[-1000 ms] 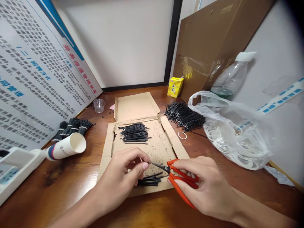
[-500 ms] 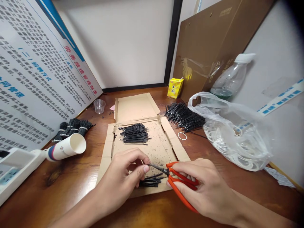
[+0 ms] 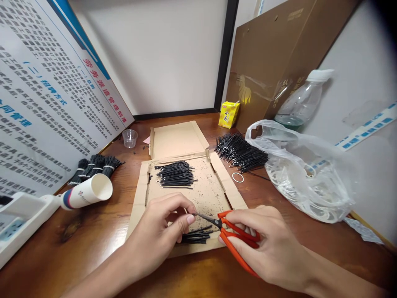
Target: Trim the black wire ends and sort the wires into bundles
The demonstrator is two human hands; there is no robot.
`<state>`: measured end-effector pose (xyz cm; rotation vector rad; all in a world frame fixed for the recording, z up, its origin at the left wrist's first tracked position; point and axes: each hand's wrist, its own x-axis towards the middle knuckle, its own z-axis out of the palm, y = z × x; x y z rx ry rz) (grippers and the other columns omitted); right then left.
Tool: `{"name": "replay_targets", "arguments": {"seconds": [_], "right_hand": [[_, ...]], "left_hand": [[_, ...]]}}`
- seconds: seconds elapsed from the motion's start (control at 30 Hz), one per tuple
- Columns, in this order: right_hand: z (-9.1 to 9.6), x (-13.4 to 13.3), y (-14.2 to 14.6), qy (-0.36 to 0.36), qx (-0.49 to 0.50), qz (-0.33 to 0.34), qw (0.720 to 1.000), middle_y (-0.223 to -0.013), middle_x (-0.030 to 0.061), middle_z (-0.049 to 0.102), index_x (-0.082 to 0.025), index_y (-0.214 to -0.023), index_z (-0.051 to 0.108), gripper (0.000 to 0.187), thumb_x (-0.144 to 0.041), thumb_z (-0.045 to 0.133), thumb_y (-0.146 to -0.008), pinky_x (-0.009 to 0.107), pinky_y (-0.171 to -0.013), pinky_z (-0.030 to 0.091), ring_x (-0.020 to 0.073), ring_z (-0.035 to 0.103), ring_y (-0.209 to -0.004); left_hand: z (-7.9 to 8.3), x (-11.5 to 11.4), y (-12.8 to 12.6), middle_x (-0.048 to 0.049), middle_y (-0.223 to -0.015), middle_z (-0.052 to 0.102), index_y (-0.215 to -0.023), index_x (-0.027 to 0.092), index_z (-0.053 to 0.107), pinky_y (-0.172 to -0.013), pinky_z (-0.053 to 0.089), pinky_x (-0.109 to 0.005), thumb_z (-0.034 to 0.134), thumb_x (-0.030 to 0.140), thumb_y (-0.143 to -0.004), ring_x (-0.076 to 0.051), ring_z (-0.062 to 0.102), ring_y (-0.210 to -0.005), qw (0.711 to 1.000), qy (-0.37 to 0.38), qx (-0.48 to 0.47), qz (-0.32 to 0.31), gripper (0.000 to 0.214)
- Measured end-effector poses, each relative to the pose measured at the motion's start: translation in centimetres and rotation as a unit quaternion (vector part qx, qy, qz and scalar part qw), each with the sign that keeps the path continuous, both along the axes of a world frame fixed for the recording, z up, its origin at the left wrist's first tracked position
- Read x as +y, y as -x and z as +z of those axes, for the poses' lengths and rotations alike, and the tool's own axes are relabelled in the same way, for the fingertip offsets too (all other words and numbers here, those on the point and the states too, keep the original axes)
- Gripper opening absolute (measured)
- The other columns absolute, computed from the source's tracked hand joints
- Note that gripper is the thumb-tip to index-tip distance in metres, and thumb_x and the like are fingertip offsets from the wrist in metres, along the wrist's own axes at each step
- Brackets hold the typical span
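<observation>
My right hand (image 3: 273, 244) grips orange-handled scissors (image 3: 231, 234), their blades pointing left. My left hand (image 3: 163, 231) is pinched at the blade tips, on something too thin to name. Both hands hover over the near end of a flattened cardboard tray (image 3: 141, 194). A few short black wire pieces (image 3: 197, 236) lie on the cardboard just under the scissors. A neat pile of black wire pieces (image 3: 175, 174) rests further back on the tray, which is speckled with black trimmings.
A larger heap of black wires (image 3: 240, 151) lies right of the tray, beside a rubber band (image 3: 238, 177) and a clear plastic bag (image 3: 305, 174). Tied bundles (image 3: 96, 164), a paper cup (image 3: 88, 191), a small plastic cup (image 3: 129, 137), a yellow carton (image 3: 228, 114) and a bottle (image 3: 299, 103) stand around.
Both hands and the scissors stay almost in place at the tray's near end; the scissors shift only slightly.
</observation>
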<state>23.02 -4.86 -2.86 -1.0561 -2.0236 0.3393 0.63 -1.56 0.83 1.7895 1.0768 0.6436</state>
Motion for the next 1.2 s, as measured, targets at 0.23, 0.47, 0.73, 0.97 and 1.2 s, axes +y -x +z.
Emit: {"name": "replay_targets", "arguments": {"seconds": [0.23, 0.47, 0.73, 0.97, 1.2], "right_hand": [[-0.4, 0.0, -0.2, -0.002, -0.002, 0.016, 1.0, -0.055, -0.0016, 0.062, -0.016, -0.075, 0.066, 0.016, -0.016, 0.056, -0.087, 0.023, -0.048, 0.038, 0.0089, 0.048, -0.044], [-0.7, 0.2, -0.2, -0.009, 0.005, -0.026, 1.0, -0.057, -0.0008, 0.064, -0.018, -0.076, 0.067, 0.014, -0.021, 0.059, -0.087, 0.025, -0.046, 0.037, 0.0106, 0.052, -0.044], [-0.9, 0.4, -0.1, -0.005, 0.006, -0.013, 1.0, -0.054, -0.0046, 0.061, -0.019, -0.078, 0.064, 0.011, -0.017, 0.059, -0.087, 0.023, -0.049, 0.039, 0.0091, 0.051, -0.043], [-0.7, 0.4, -0.1, -0.011, 0.0, -0.006, 1.0, -0.055, -0.0047, 0.06, -0.018, -0.078, 0.063, 0.011, -0.016, 0.059, -0.088, 0.023, -0.049, 0.038, 0.0086, 0.05, -0.043], [-0.9, 0.4, -0.1, -0.012, -0.004, -0.004, 1.0, -0.056, -0.0043, 0.061, -0.018, -0.079, 0.062, 0.01, -0.018, 0.06, -0.088, 0.023, -0.048, 0.038, 0.0085, 0.05, -0.043]], "left_hand": [[0.0, 0.1, 0.0, -0.0025, -0.084, 0.057, -0.088, 0.016, 0.062, -0.052, 0.047, -0.02, 0.053, 0.025, -0.094, -0.01, 0.053, -0.064, 1.0, -0.015, 0.01, -0.006, 0.014], [-1.4, 2.0, 1.4, -0.0038, -0.086, 0.063, -0.091, 0.016, 0.066, -0.07, 0.044, -0.025, 0.051, 0.011, -0.095, -0.014, 0.058, -0.077, 0.952, -0.278, 0.127, -0.029, 0.016], [-4.1, 4.1, 2.2, -0.0055, -0.095, 0.067, -0.096, 0.015, 0.068, -0.076, 0.049, -0.029, 0.057, 0.008, -0.091, -0.016, 0.062, -0.084, 0.945, -0.29, 0.155, -0.011, 0.014], [-3.5, 4.1, 2.5, -0.0068, -0.094, 0.065, -0.087, 0.014, 0.068, -0.081, 0.047, -0.037, 0.052, 0.011, -0.095, -0.02, 0.057, -0.088, 0.934, -0.306, 0.183, -0.036, 0.018], [-3.6, 3.8, 2.5, -0.0104, -0.108, 0.058, -0.099, 0.012, 0.067, -0.09, 0.044, -0.042, 0.041, 0.017, -0.101, -0.022, 0.052, -0.1, 0.932, -0.283, 0.217, -0.06, 0.026]]}}
